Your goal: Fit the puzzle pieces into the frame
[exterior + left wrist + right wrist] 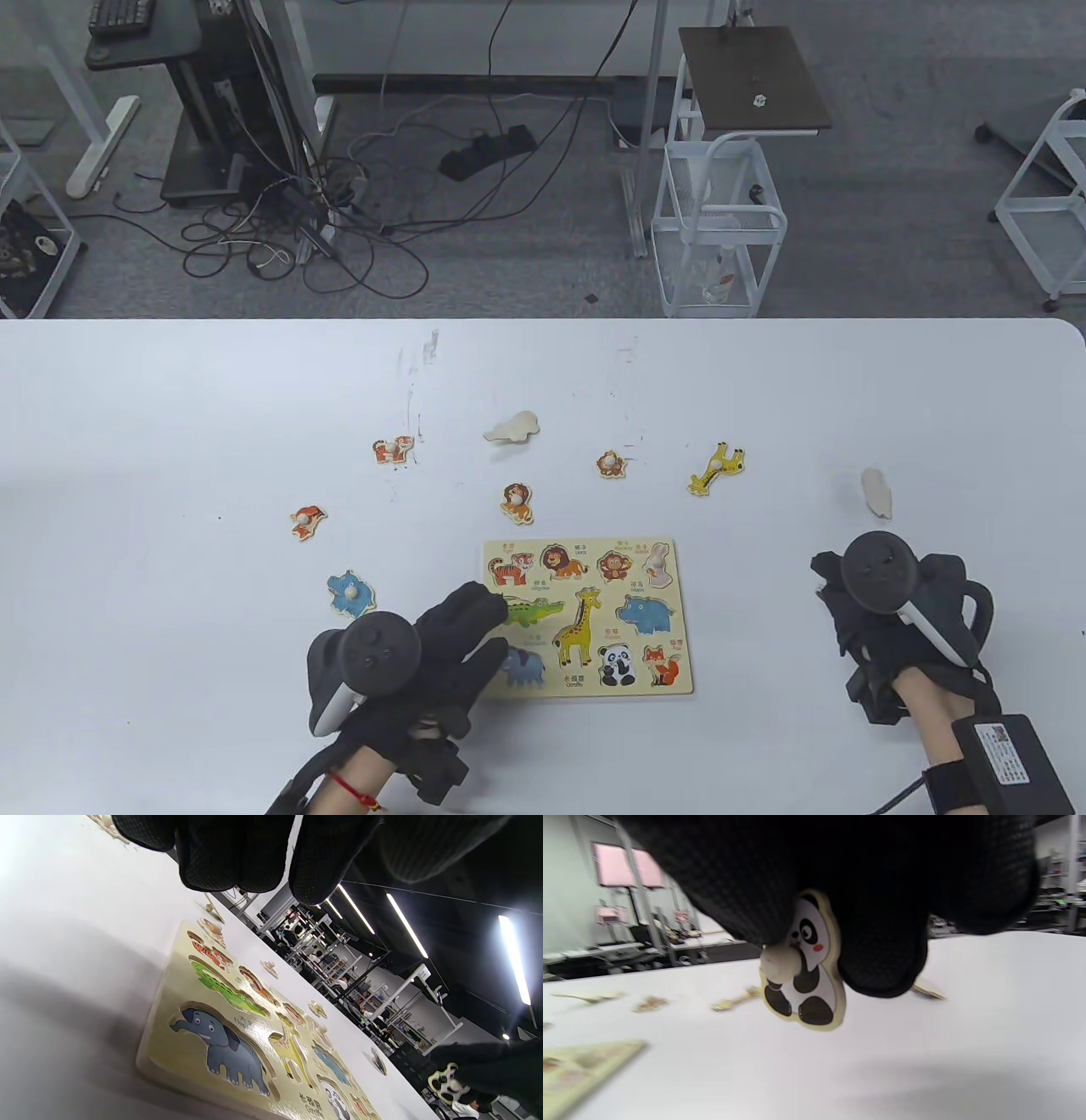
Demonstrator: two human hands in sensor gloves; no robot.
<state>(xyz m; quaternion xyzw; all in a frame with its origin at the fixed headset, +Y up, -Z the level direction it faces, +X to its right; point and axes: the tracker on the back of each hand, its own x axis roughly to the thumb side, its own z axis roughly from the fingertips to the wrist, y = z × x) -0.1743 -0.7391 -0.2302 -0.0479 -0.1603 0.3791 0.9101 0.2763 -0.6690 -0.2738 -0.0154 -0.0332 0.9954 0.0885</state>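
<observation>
The right hand point(840, 899) pinches the panda piece point(804, 978) above the bench point(170, 407), lower right. The left hand point(450, 645) rests spread on the frame point(670, 679), lower centre. Best practice: align the piece's outline over the panda recess point(617, 665), then lower flat.

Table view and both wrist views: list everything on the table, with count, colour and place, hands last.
table: one, white, under everything
frame: one, pale yellow, near centre, animal pictures on it
face-up pieces: six, far of and left of frame; tiger, fox, hippo, lion, monkey, giraffe
face-down pieces: two, plain wood; one far centre, one far of right hand
panda: one, black and white, in right hand's grip
left hand: black glove, over frame's left edge
right hand: black glove, right of frame
</observation>
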